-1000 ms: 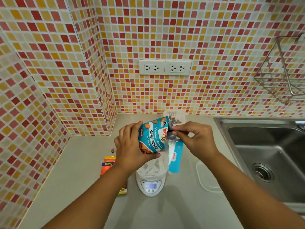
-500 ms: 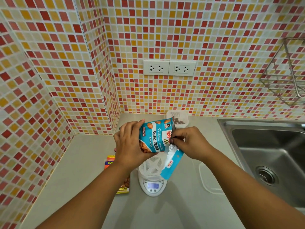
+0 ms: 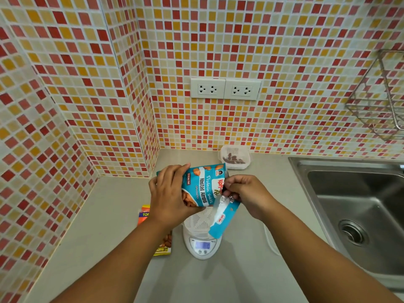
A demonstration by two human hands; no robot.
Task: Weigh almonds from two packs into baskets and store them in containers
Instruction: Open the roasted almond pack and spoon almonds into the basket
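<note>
Holding the blue almond pack (image 3: pixel 202 186) over the white basket (image 3: pixel 200 221) seems the reason for this pose: whatever falls when it opens should land in the basket, which sits on the scale (image 3: pixel 202 244) w/ its display lit. The left hand (image 3: pixel 169 197) grips the pack body, fingers curled round its 9 o'clock edge; the right hand (image 3: pixel 246 195) pinches the torn top strip (image 3: pixel 220 219), which hangs down toward 5 o'clock and looks almost off. I judge the step is opening the pack, pouring not yet begun. The second pack (image 3: pixel 145 212), yellow-orange, lies flat on the counter (image 3: pixel 105 215) at 9 o'clock of the scale, partly under the left forearm, probably waiting its turn. A lidded container (image 3: pixel 235 157) w/ dark contents stands at 12 o'clock near the wall; a clear lid (image 3: pixel 272 241) lies at 3 o'clock. Counter is pale grey; steel sink (image 3: pixel 354 206) on the right, mosaic tile walls, two sockets (image 3: pixel 225 89), a wire rack (image 3: pixel 380 99) at approx. 2 o'clock.
</note>
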